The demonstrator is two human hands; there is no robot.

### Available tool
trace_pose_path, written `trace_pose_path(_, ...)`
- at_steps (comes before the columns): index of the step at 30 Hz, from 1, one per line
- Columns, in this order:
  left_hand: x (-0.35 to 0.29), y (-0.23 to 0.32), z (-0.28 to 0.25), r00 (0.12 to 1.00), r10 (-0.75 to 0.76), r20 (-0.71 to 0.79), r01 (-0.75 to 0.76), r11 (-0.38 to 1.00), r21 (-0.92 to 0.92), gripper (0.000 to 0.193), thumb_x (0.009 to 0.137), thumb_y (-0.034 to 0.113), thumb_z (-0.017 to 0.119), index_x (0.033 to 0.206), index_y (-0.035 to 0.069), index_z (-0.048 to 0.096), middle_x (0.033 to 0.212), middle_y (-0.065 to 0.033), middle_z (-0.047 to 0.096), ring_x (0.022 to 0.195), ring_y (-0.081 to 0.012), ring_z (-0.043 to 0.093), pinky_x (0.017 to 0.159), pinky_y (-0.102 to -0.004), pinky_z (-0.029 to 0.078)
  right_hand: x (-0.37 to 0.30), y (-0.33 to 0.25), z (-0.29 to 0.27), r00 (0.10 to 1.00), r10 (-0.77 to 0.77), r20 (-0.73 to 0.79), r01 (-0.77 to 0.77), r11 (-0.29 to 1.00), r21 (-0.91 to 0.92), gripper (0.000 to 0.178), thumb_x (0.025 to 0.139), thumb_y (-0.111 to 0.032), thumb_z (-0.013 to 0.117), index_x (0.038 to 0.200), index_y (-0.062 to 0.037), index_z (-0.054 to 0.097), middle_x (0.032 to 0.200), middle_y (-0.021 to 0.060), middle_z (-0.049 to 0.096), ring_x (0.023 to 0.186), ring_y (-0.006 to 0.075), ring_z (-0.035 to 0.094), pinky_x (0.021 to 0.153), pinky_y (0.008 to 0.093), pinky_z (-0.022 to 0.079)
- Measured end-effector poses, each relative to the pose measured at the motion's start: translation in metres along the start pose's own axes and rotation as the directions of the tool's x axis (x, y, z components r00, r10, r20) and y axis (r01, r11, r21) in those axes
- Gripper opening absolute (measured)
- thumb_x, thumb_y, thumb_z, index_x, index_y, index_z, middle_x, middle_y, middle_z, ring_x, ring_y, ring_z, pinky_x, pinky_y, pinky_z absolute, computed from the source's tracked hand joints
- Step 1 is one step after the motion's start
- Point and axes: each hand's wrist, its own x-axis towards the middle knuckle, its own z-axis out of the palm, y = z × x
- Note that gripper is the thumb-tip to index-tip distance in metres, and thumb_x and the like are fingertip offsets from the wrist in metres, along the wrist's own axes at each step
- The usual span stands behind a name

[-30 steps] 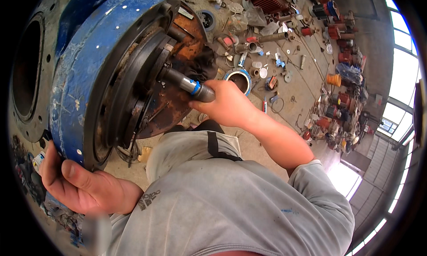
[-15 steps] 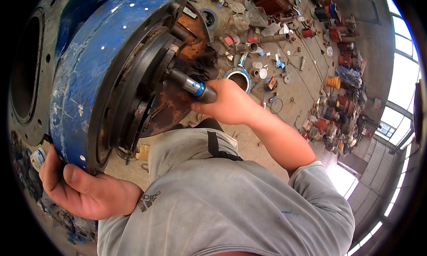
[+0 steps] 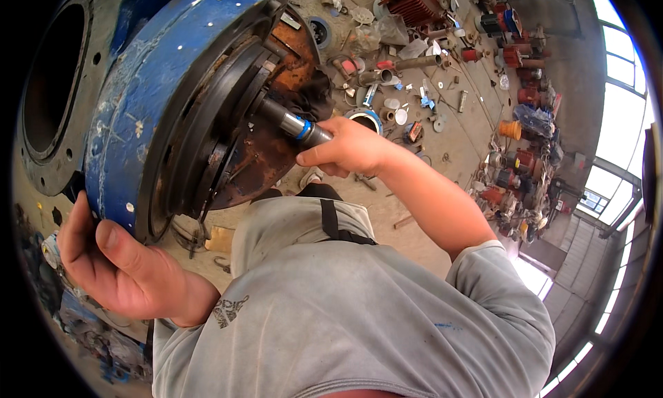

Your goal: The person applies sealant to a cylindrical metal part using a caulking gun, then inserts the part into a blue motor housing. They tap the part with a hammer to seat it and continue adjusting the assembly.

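A big blue round machine housing (image 3: 148, 101) fills the upper left, with black rings and a rusty inner plate (image 3: 266, 159) on its face. My left hand (image 3: 114, 267) grips the housing's lower rim, thumb on the blue edge. My right hand (image 3: 352, 146) is closed around the handle of a metal socket wrench (image 3: 290, 123) with a blue band. The wrench's socket end is set against the rusty plate near the black rings.
My grey shirt (image 3: 345, 301) fills the lower middle. The concrete floor (image 3: 449, 128) at upper right is strewn with several metal parts, pipes, red and orange items. Bright windows (image 3: 621, 101) line the far right. A large round opening (image 3: 55, 73) shows at the housing's left.
The view has shifted slightly. My right hand with the wrench has stayed on the plate, moving a little. The left hand keeps its grip on the rim.
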Motion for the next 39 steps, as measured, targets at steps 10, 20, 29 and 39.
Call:
trace_pose_path(10,0.001,0.000,0.001,1.000,0.022,0.003,-0.022,1.000,0.017,0.031,0.109,0.019,0.057,0.126,-0.007,0.061,0.120,-0.0138,0.064,0.106,-0.0201,0.064,0.095,-0.0324,0.053,-0.008,-0.010,0.015,0.979,-0.092,-0.182,0.059,0.982,-0.180,0.027,0.084,-0.023,0.085,0.091,-0.0044,0.067,0.068,0.0000,0.059,0.056,0.0091,0.053,0.050,0.0289,0.041)
trace_pose_path(20,0.003,0.011,0.008,0.995,-0.068,-0.070,0.067,0.998,-0.019,0.042,0.103,0.033,0.066,0.117,-0.007,0.064,0.111,-0.0116,0.062,0.100,-0.0203,0.058,0.091,-0.0318,0.047,-0.005,-0.004,0.003,0.997,-0.052,-0.055,0.046,0.994,-0.103,0.033,0.087,-0.027,0.086,0.097,-0.0036,0.065,0.068,0.0002,0.061,0.057,0.0093,0.056,0.051,0.0274,0.043)
trace_pose_path(29,0.005,0.012,0.007,0.999,-0.042,-0.012,0.042,0.998,-0.057,0.040,0.104,0.030,0.066,0.119,-0.007,0.062,0.110,-0.0100,0.058,0.101,-0.0189,0.057,0.093,-0.0312,0.046,-0.009,0.003,0.015,0.957,-0.193,-0.215,0.141,0.962,-0.235,0.031,0.086,-0.025,0.083,0.104,-0.0036,0.069,0.071,0.0008,0.063,0.059,0.0104,0.059,0.053,0.0293,0.045)
trace_pose_path(39,0.005,0.008,0.002,0.999,-0.043,0.009,0.043,0.997,-0.068,0.038,0.104,0.027,0.065,0.120,-0.007,0.062,0.111,-0.0098,0.057,0.100,-0.0190,0.057,0.092,-0.0317,0.047,-0.013,-0.005,0.018,0.983,-0.077,-0.164,0.055,0.989,-0.140,0.024,0.086,-0.019,0.082,0.099,-0.0068,0.066,0.062,-0.0018,0.055,0.050,0.0080,0.050,0.046,0.0281,0.037)
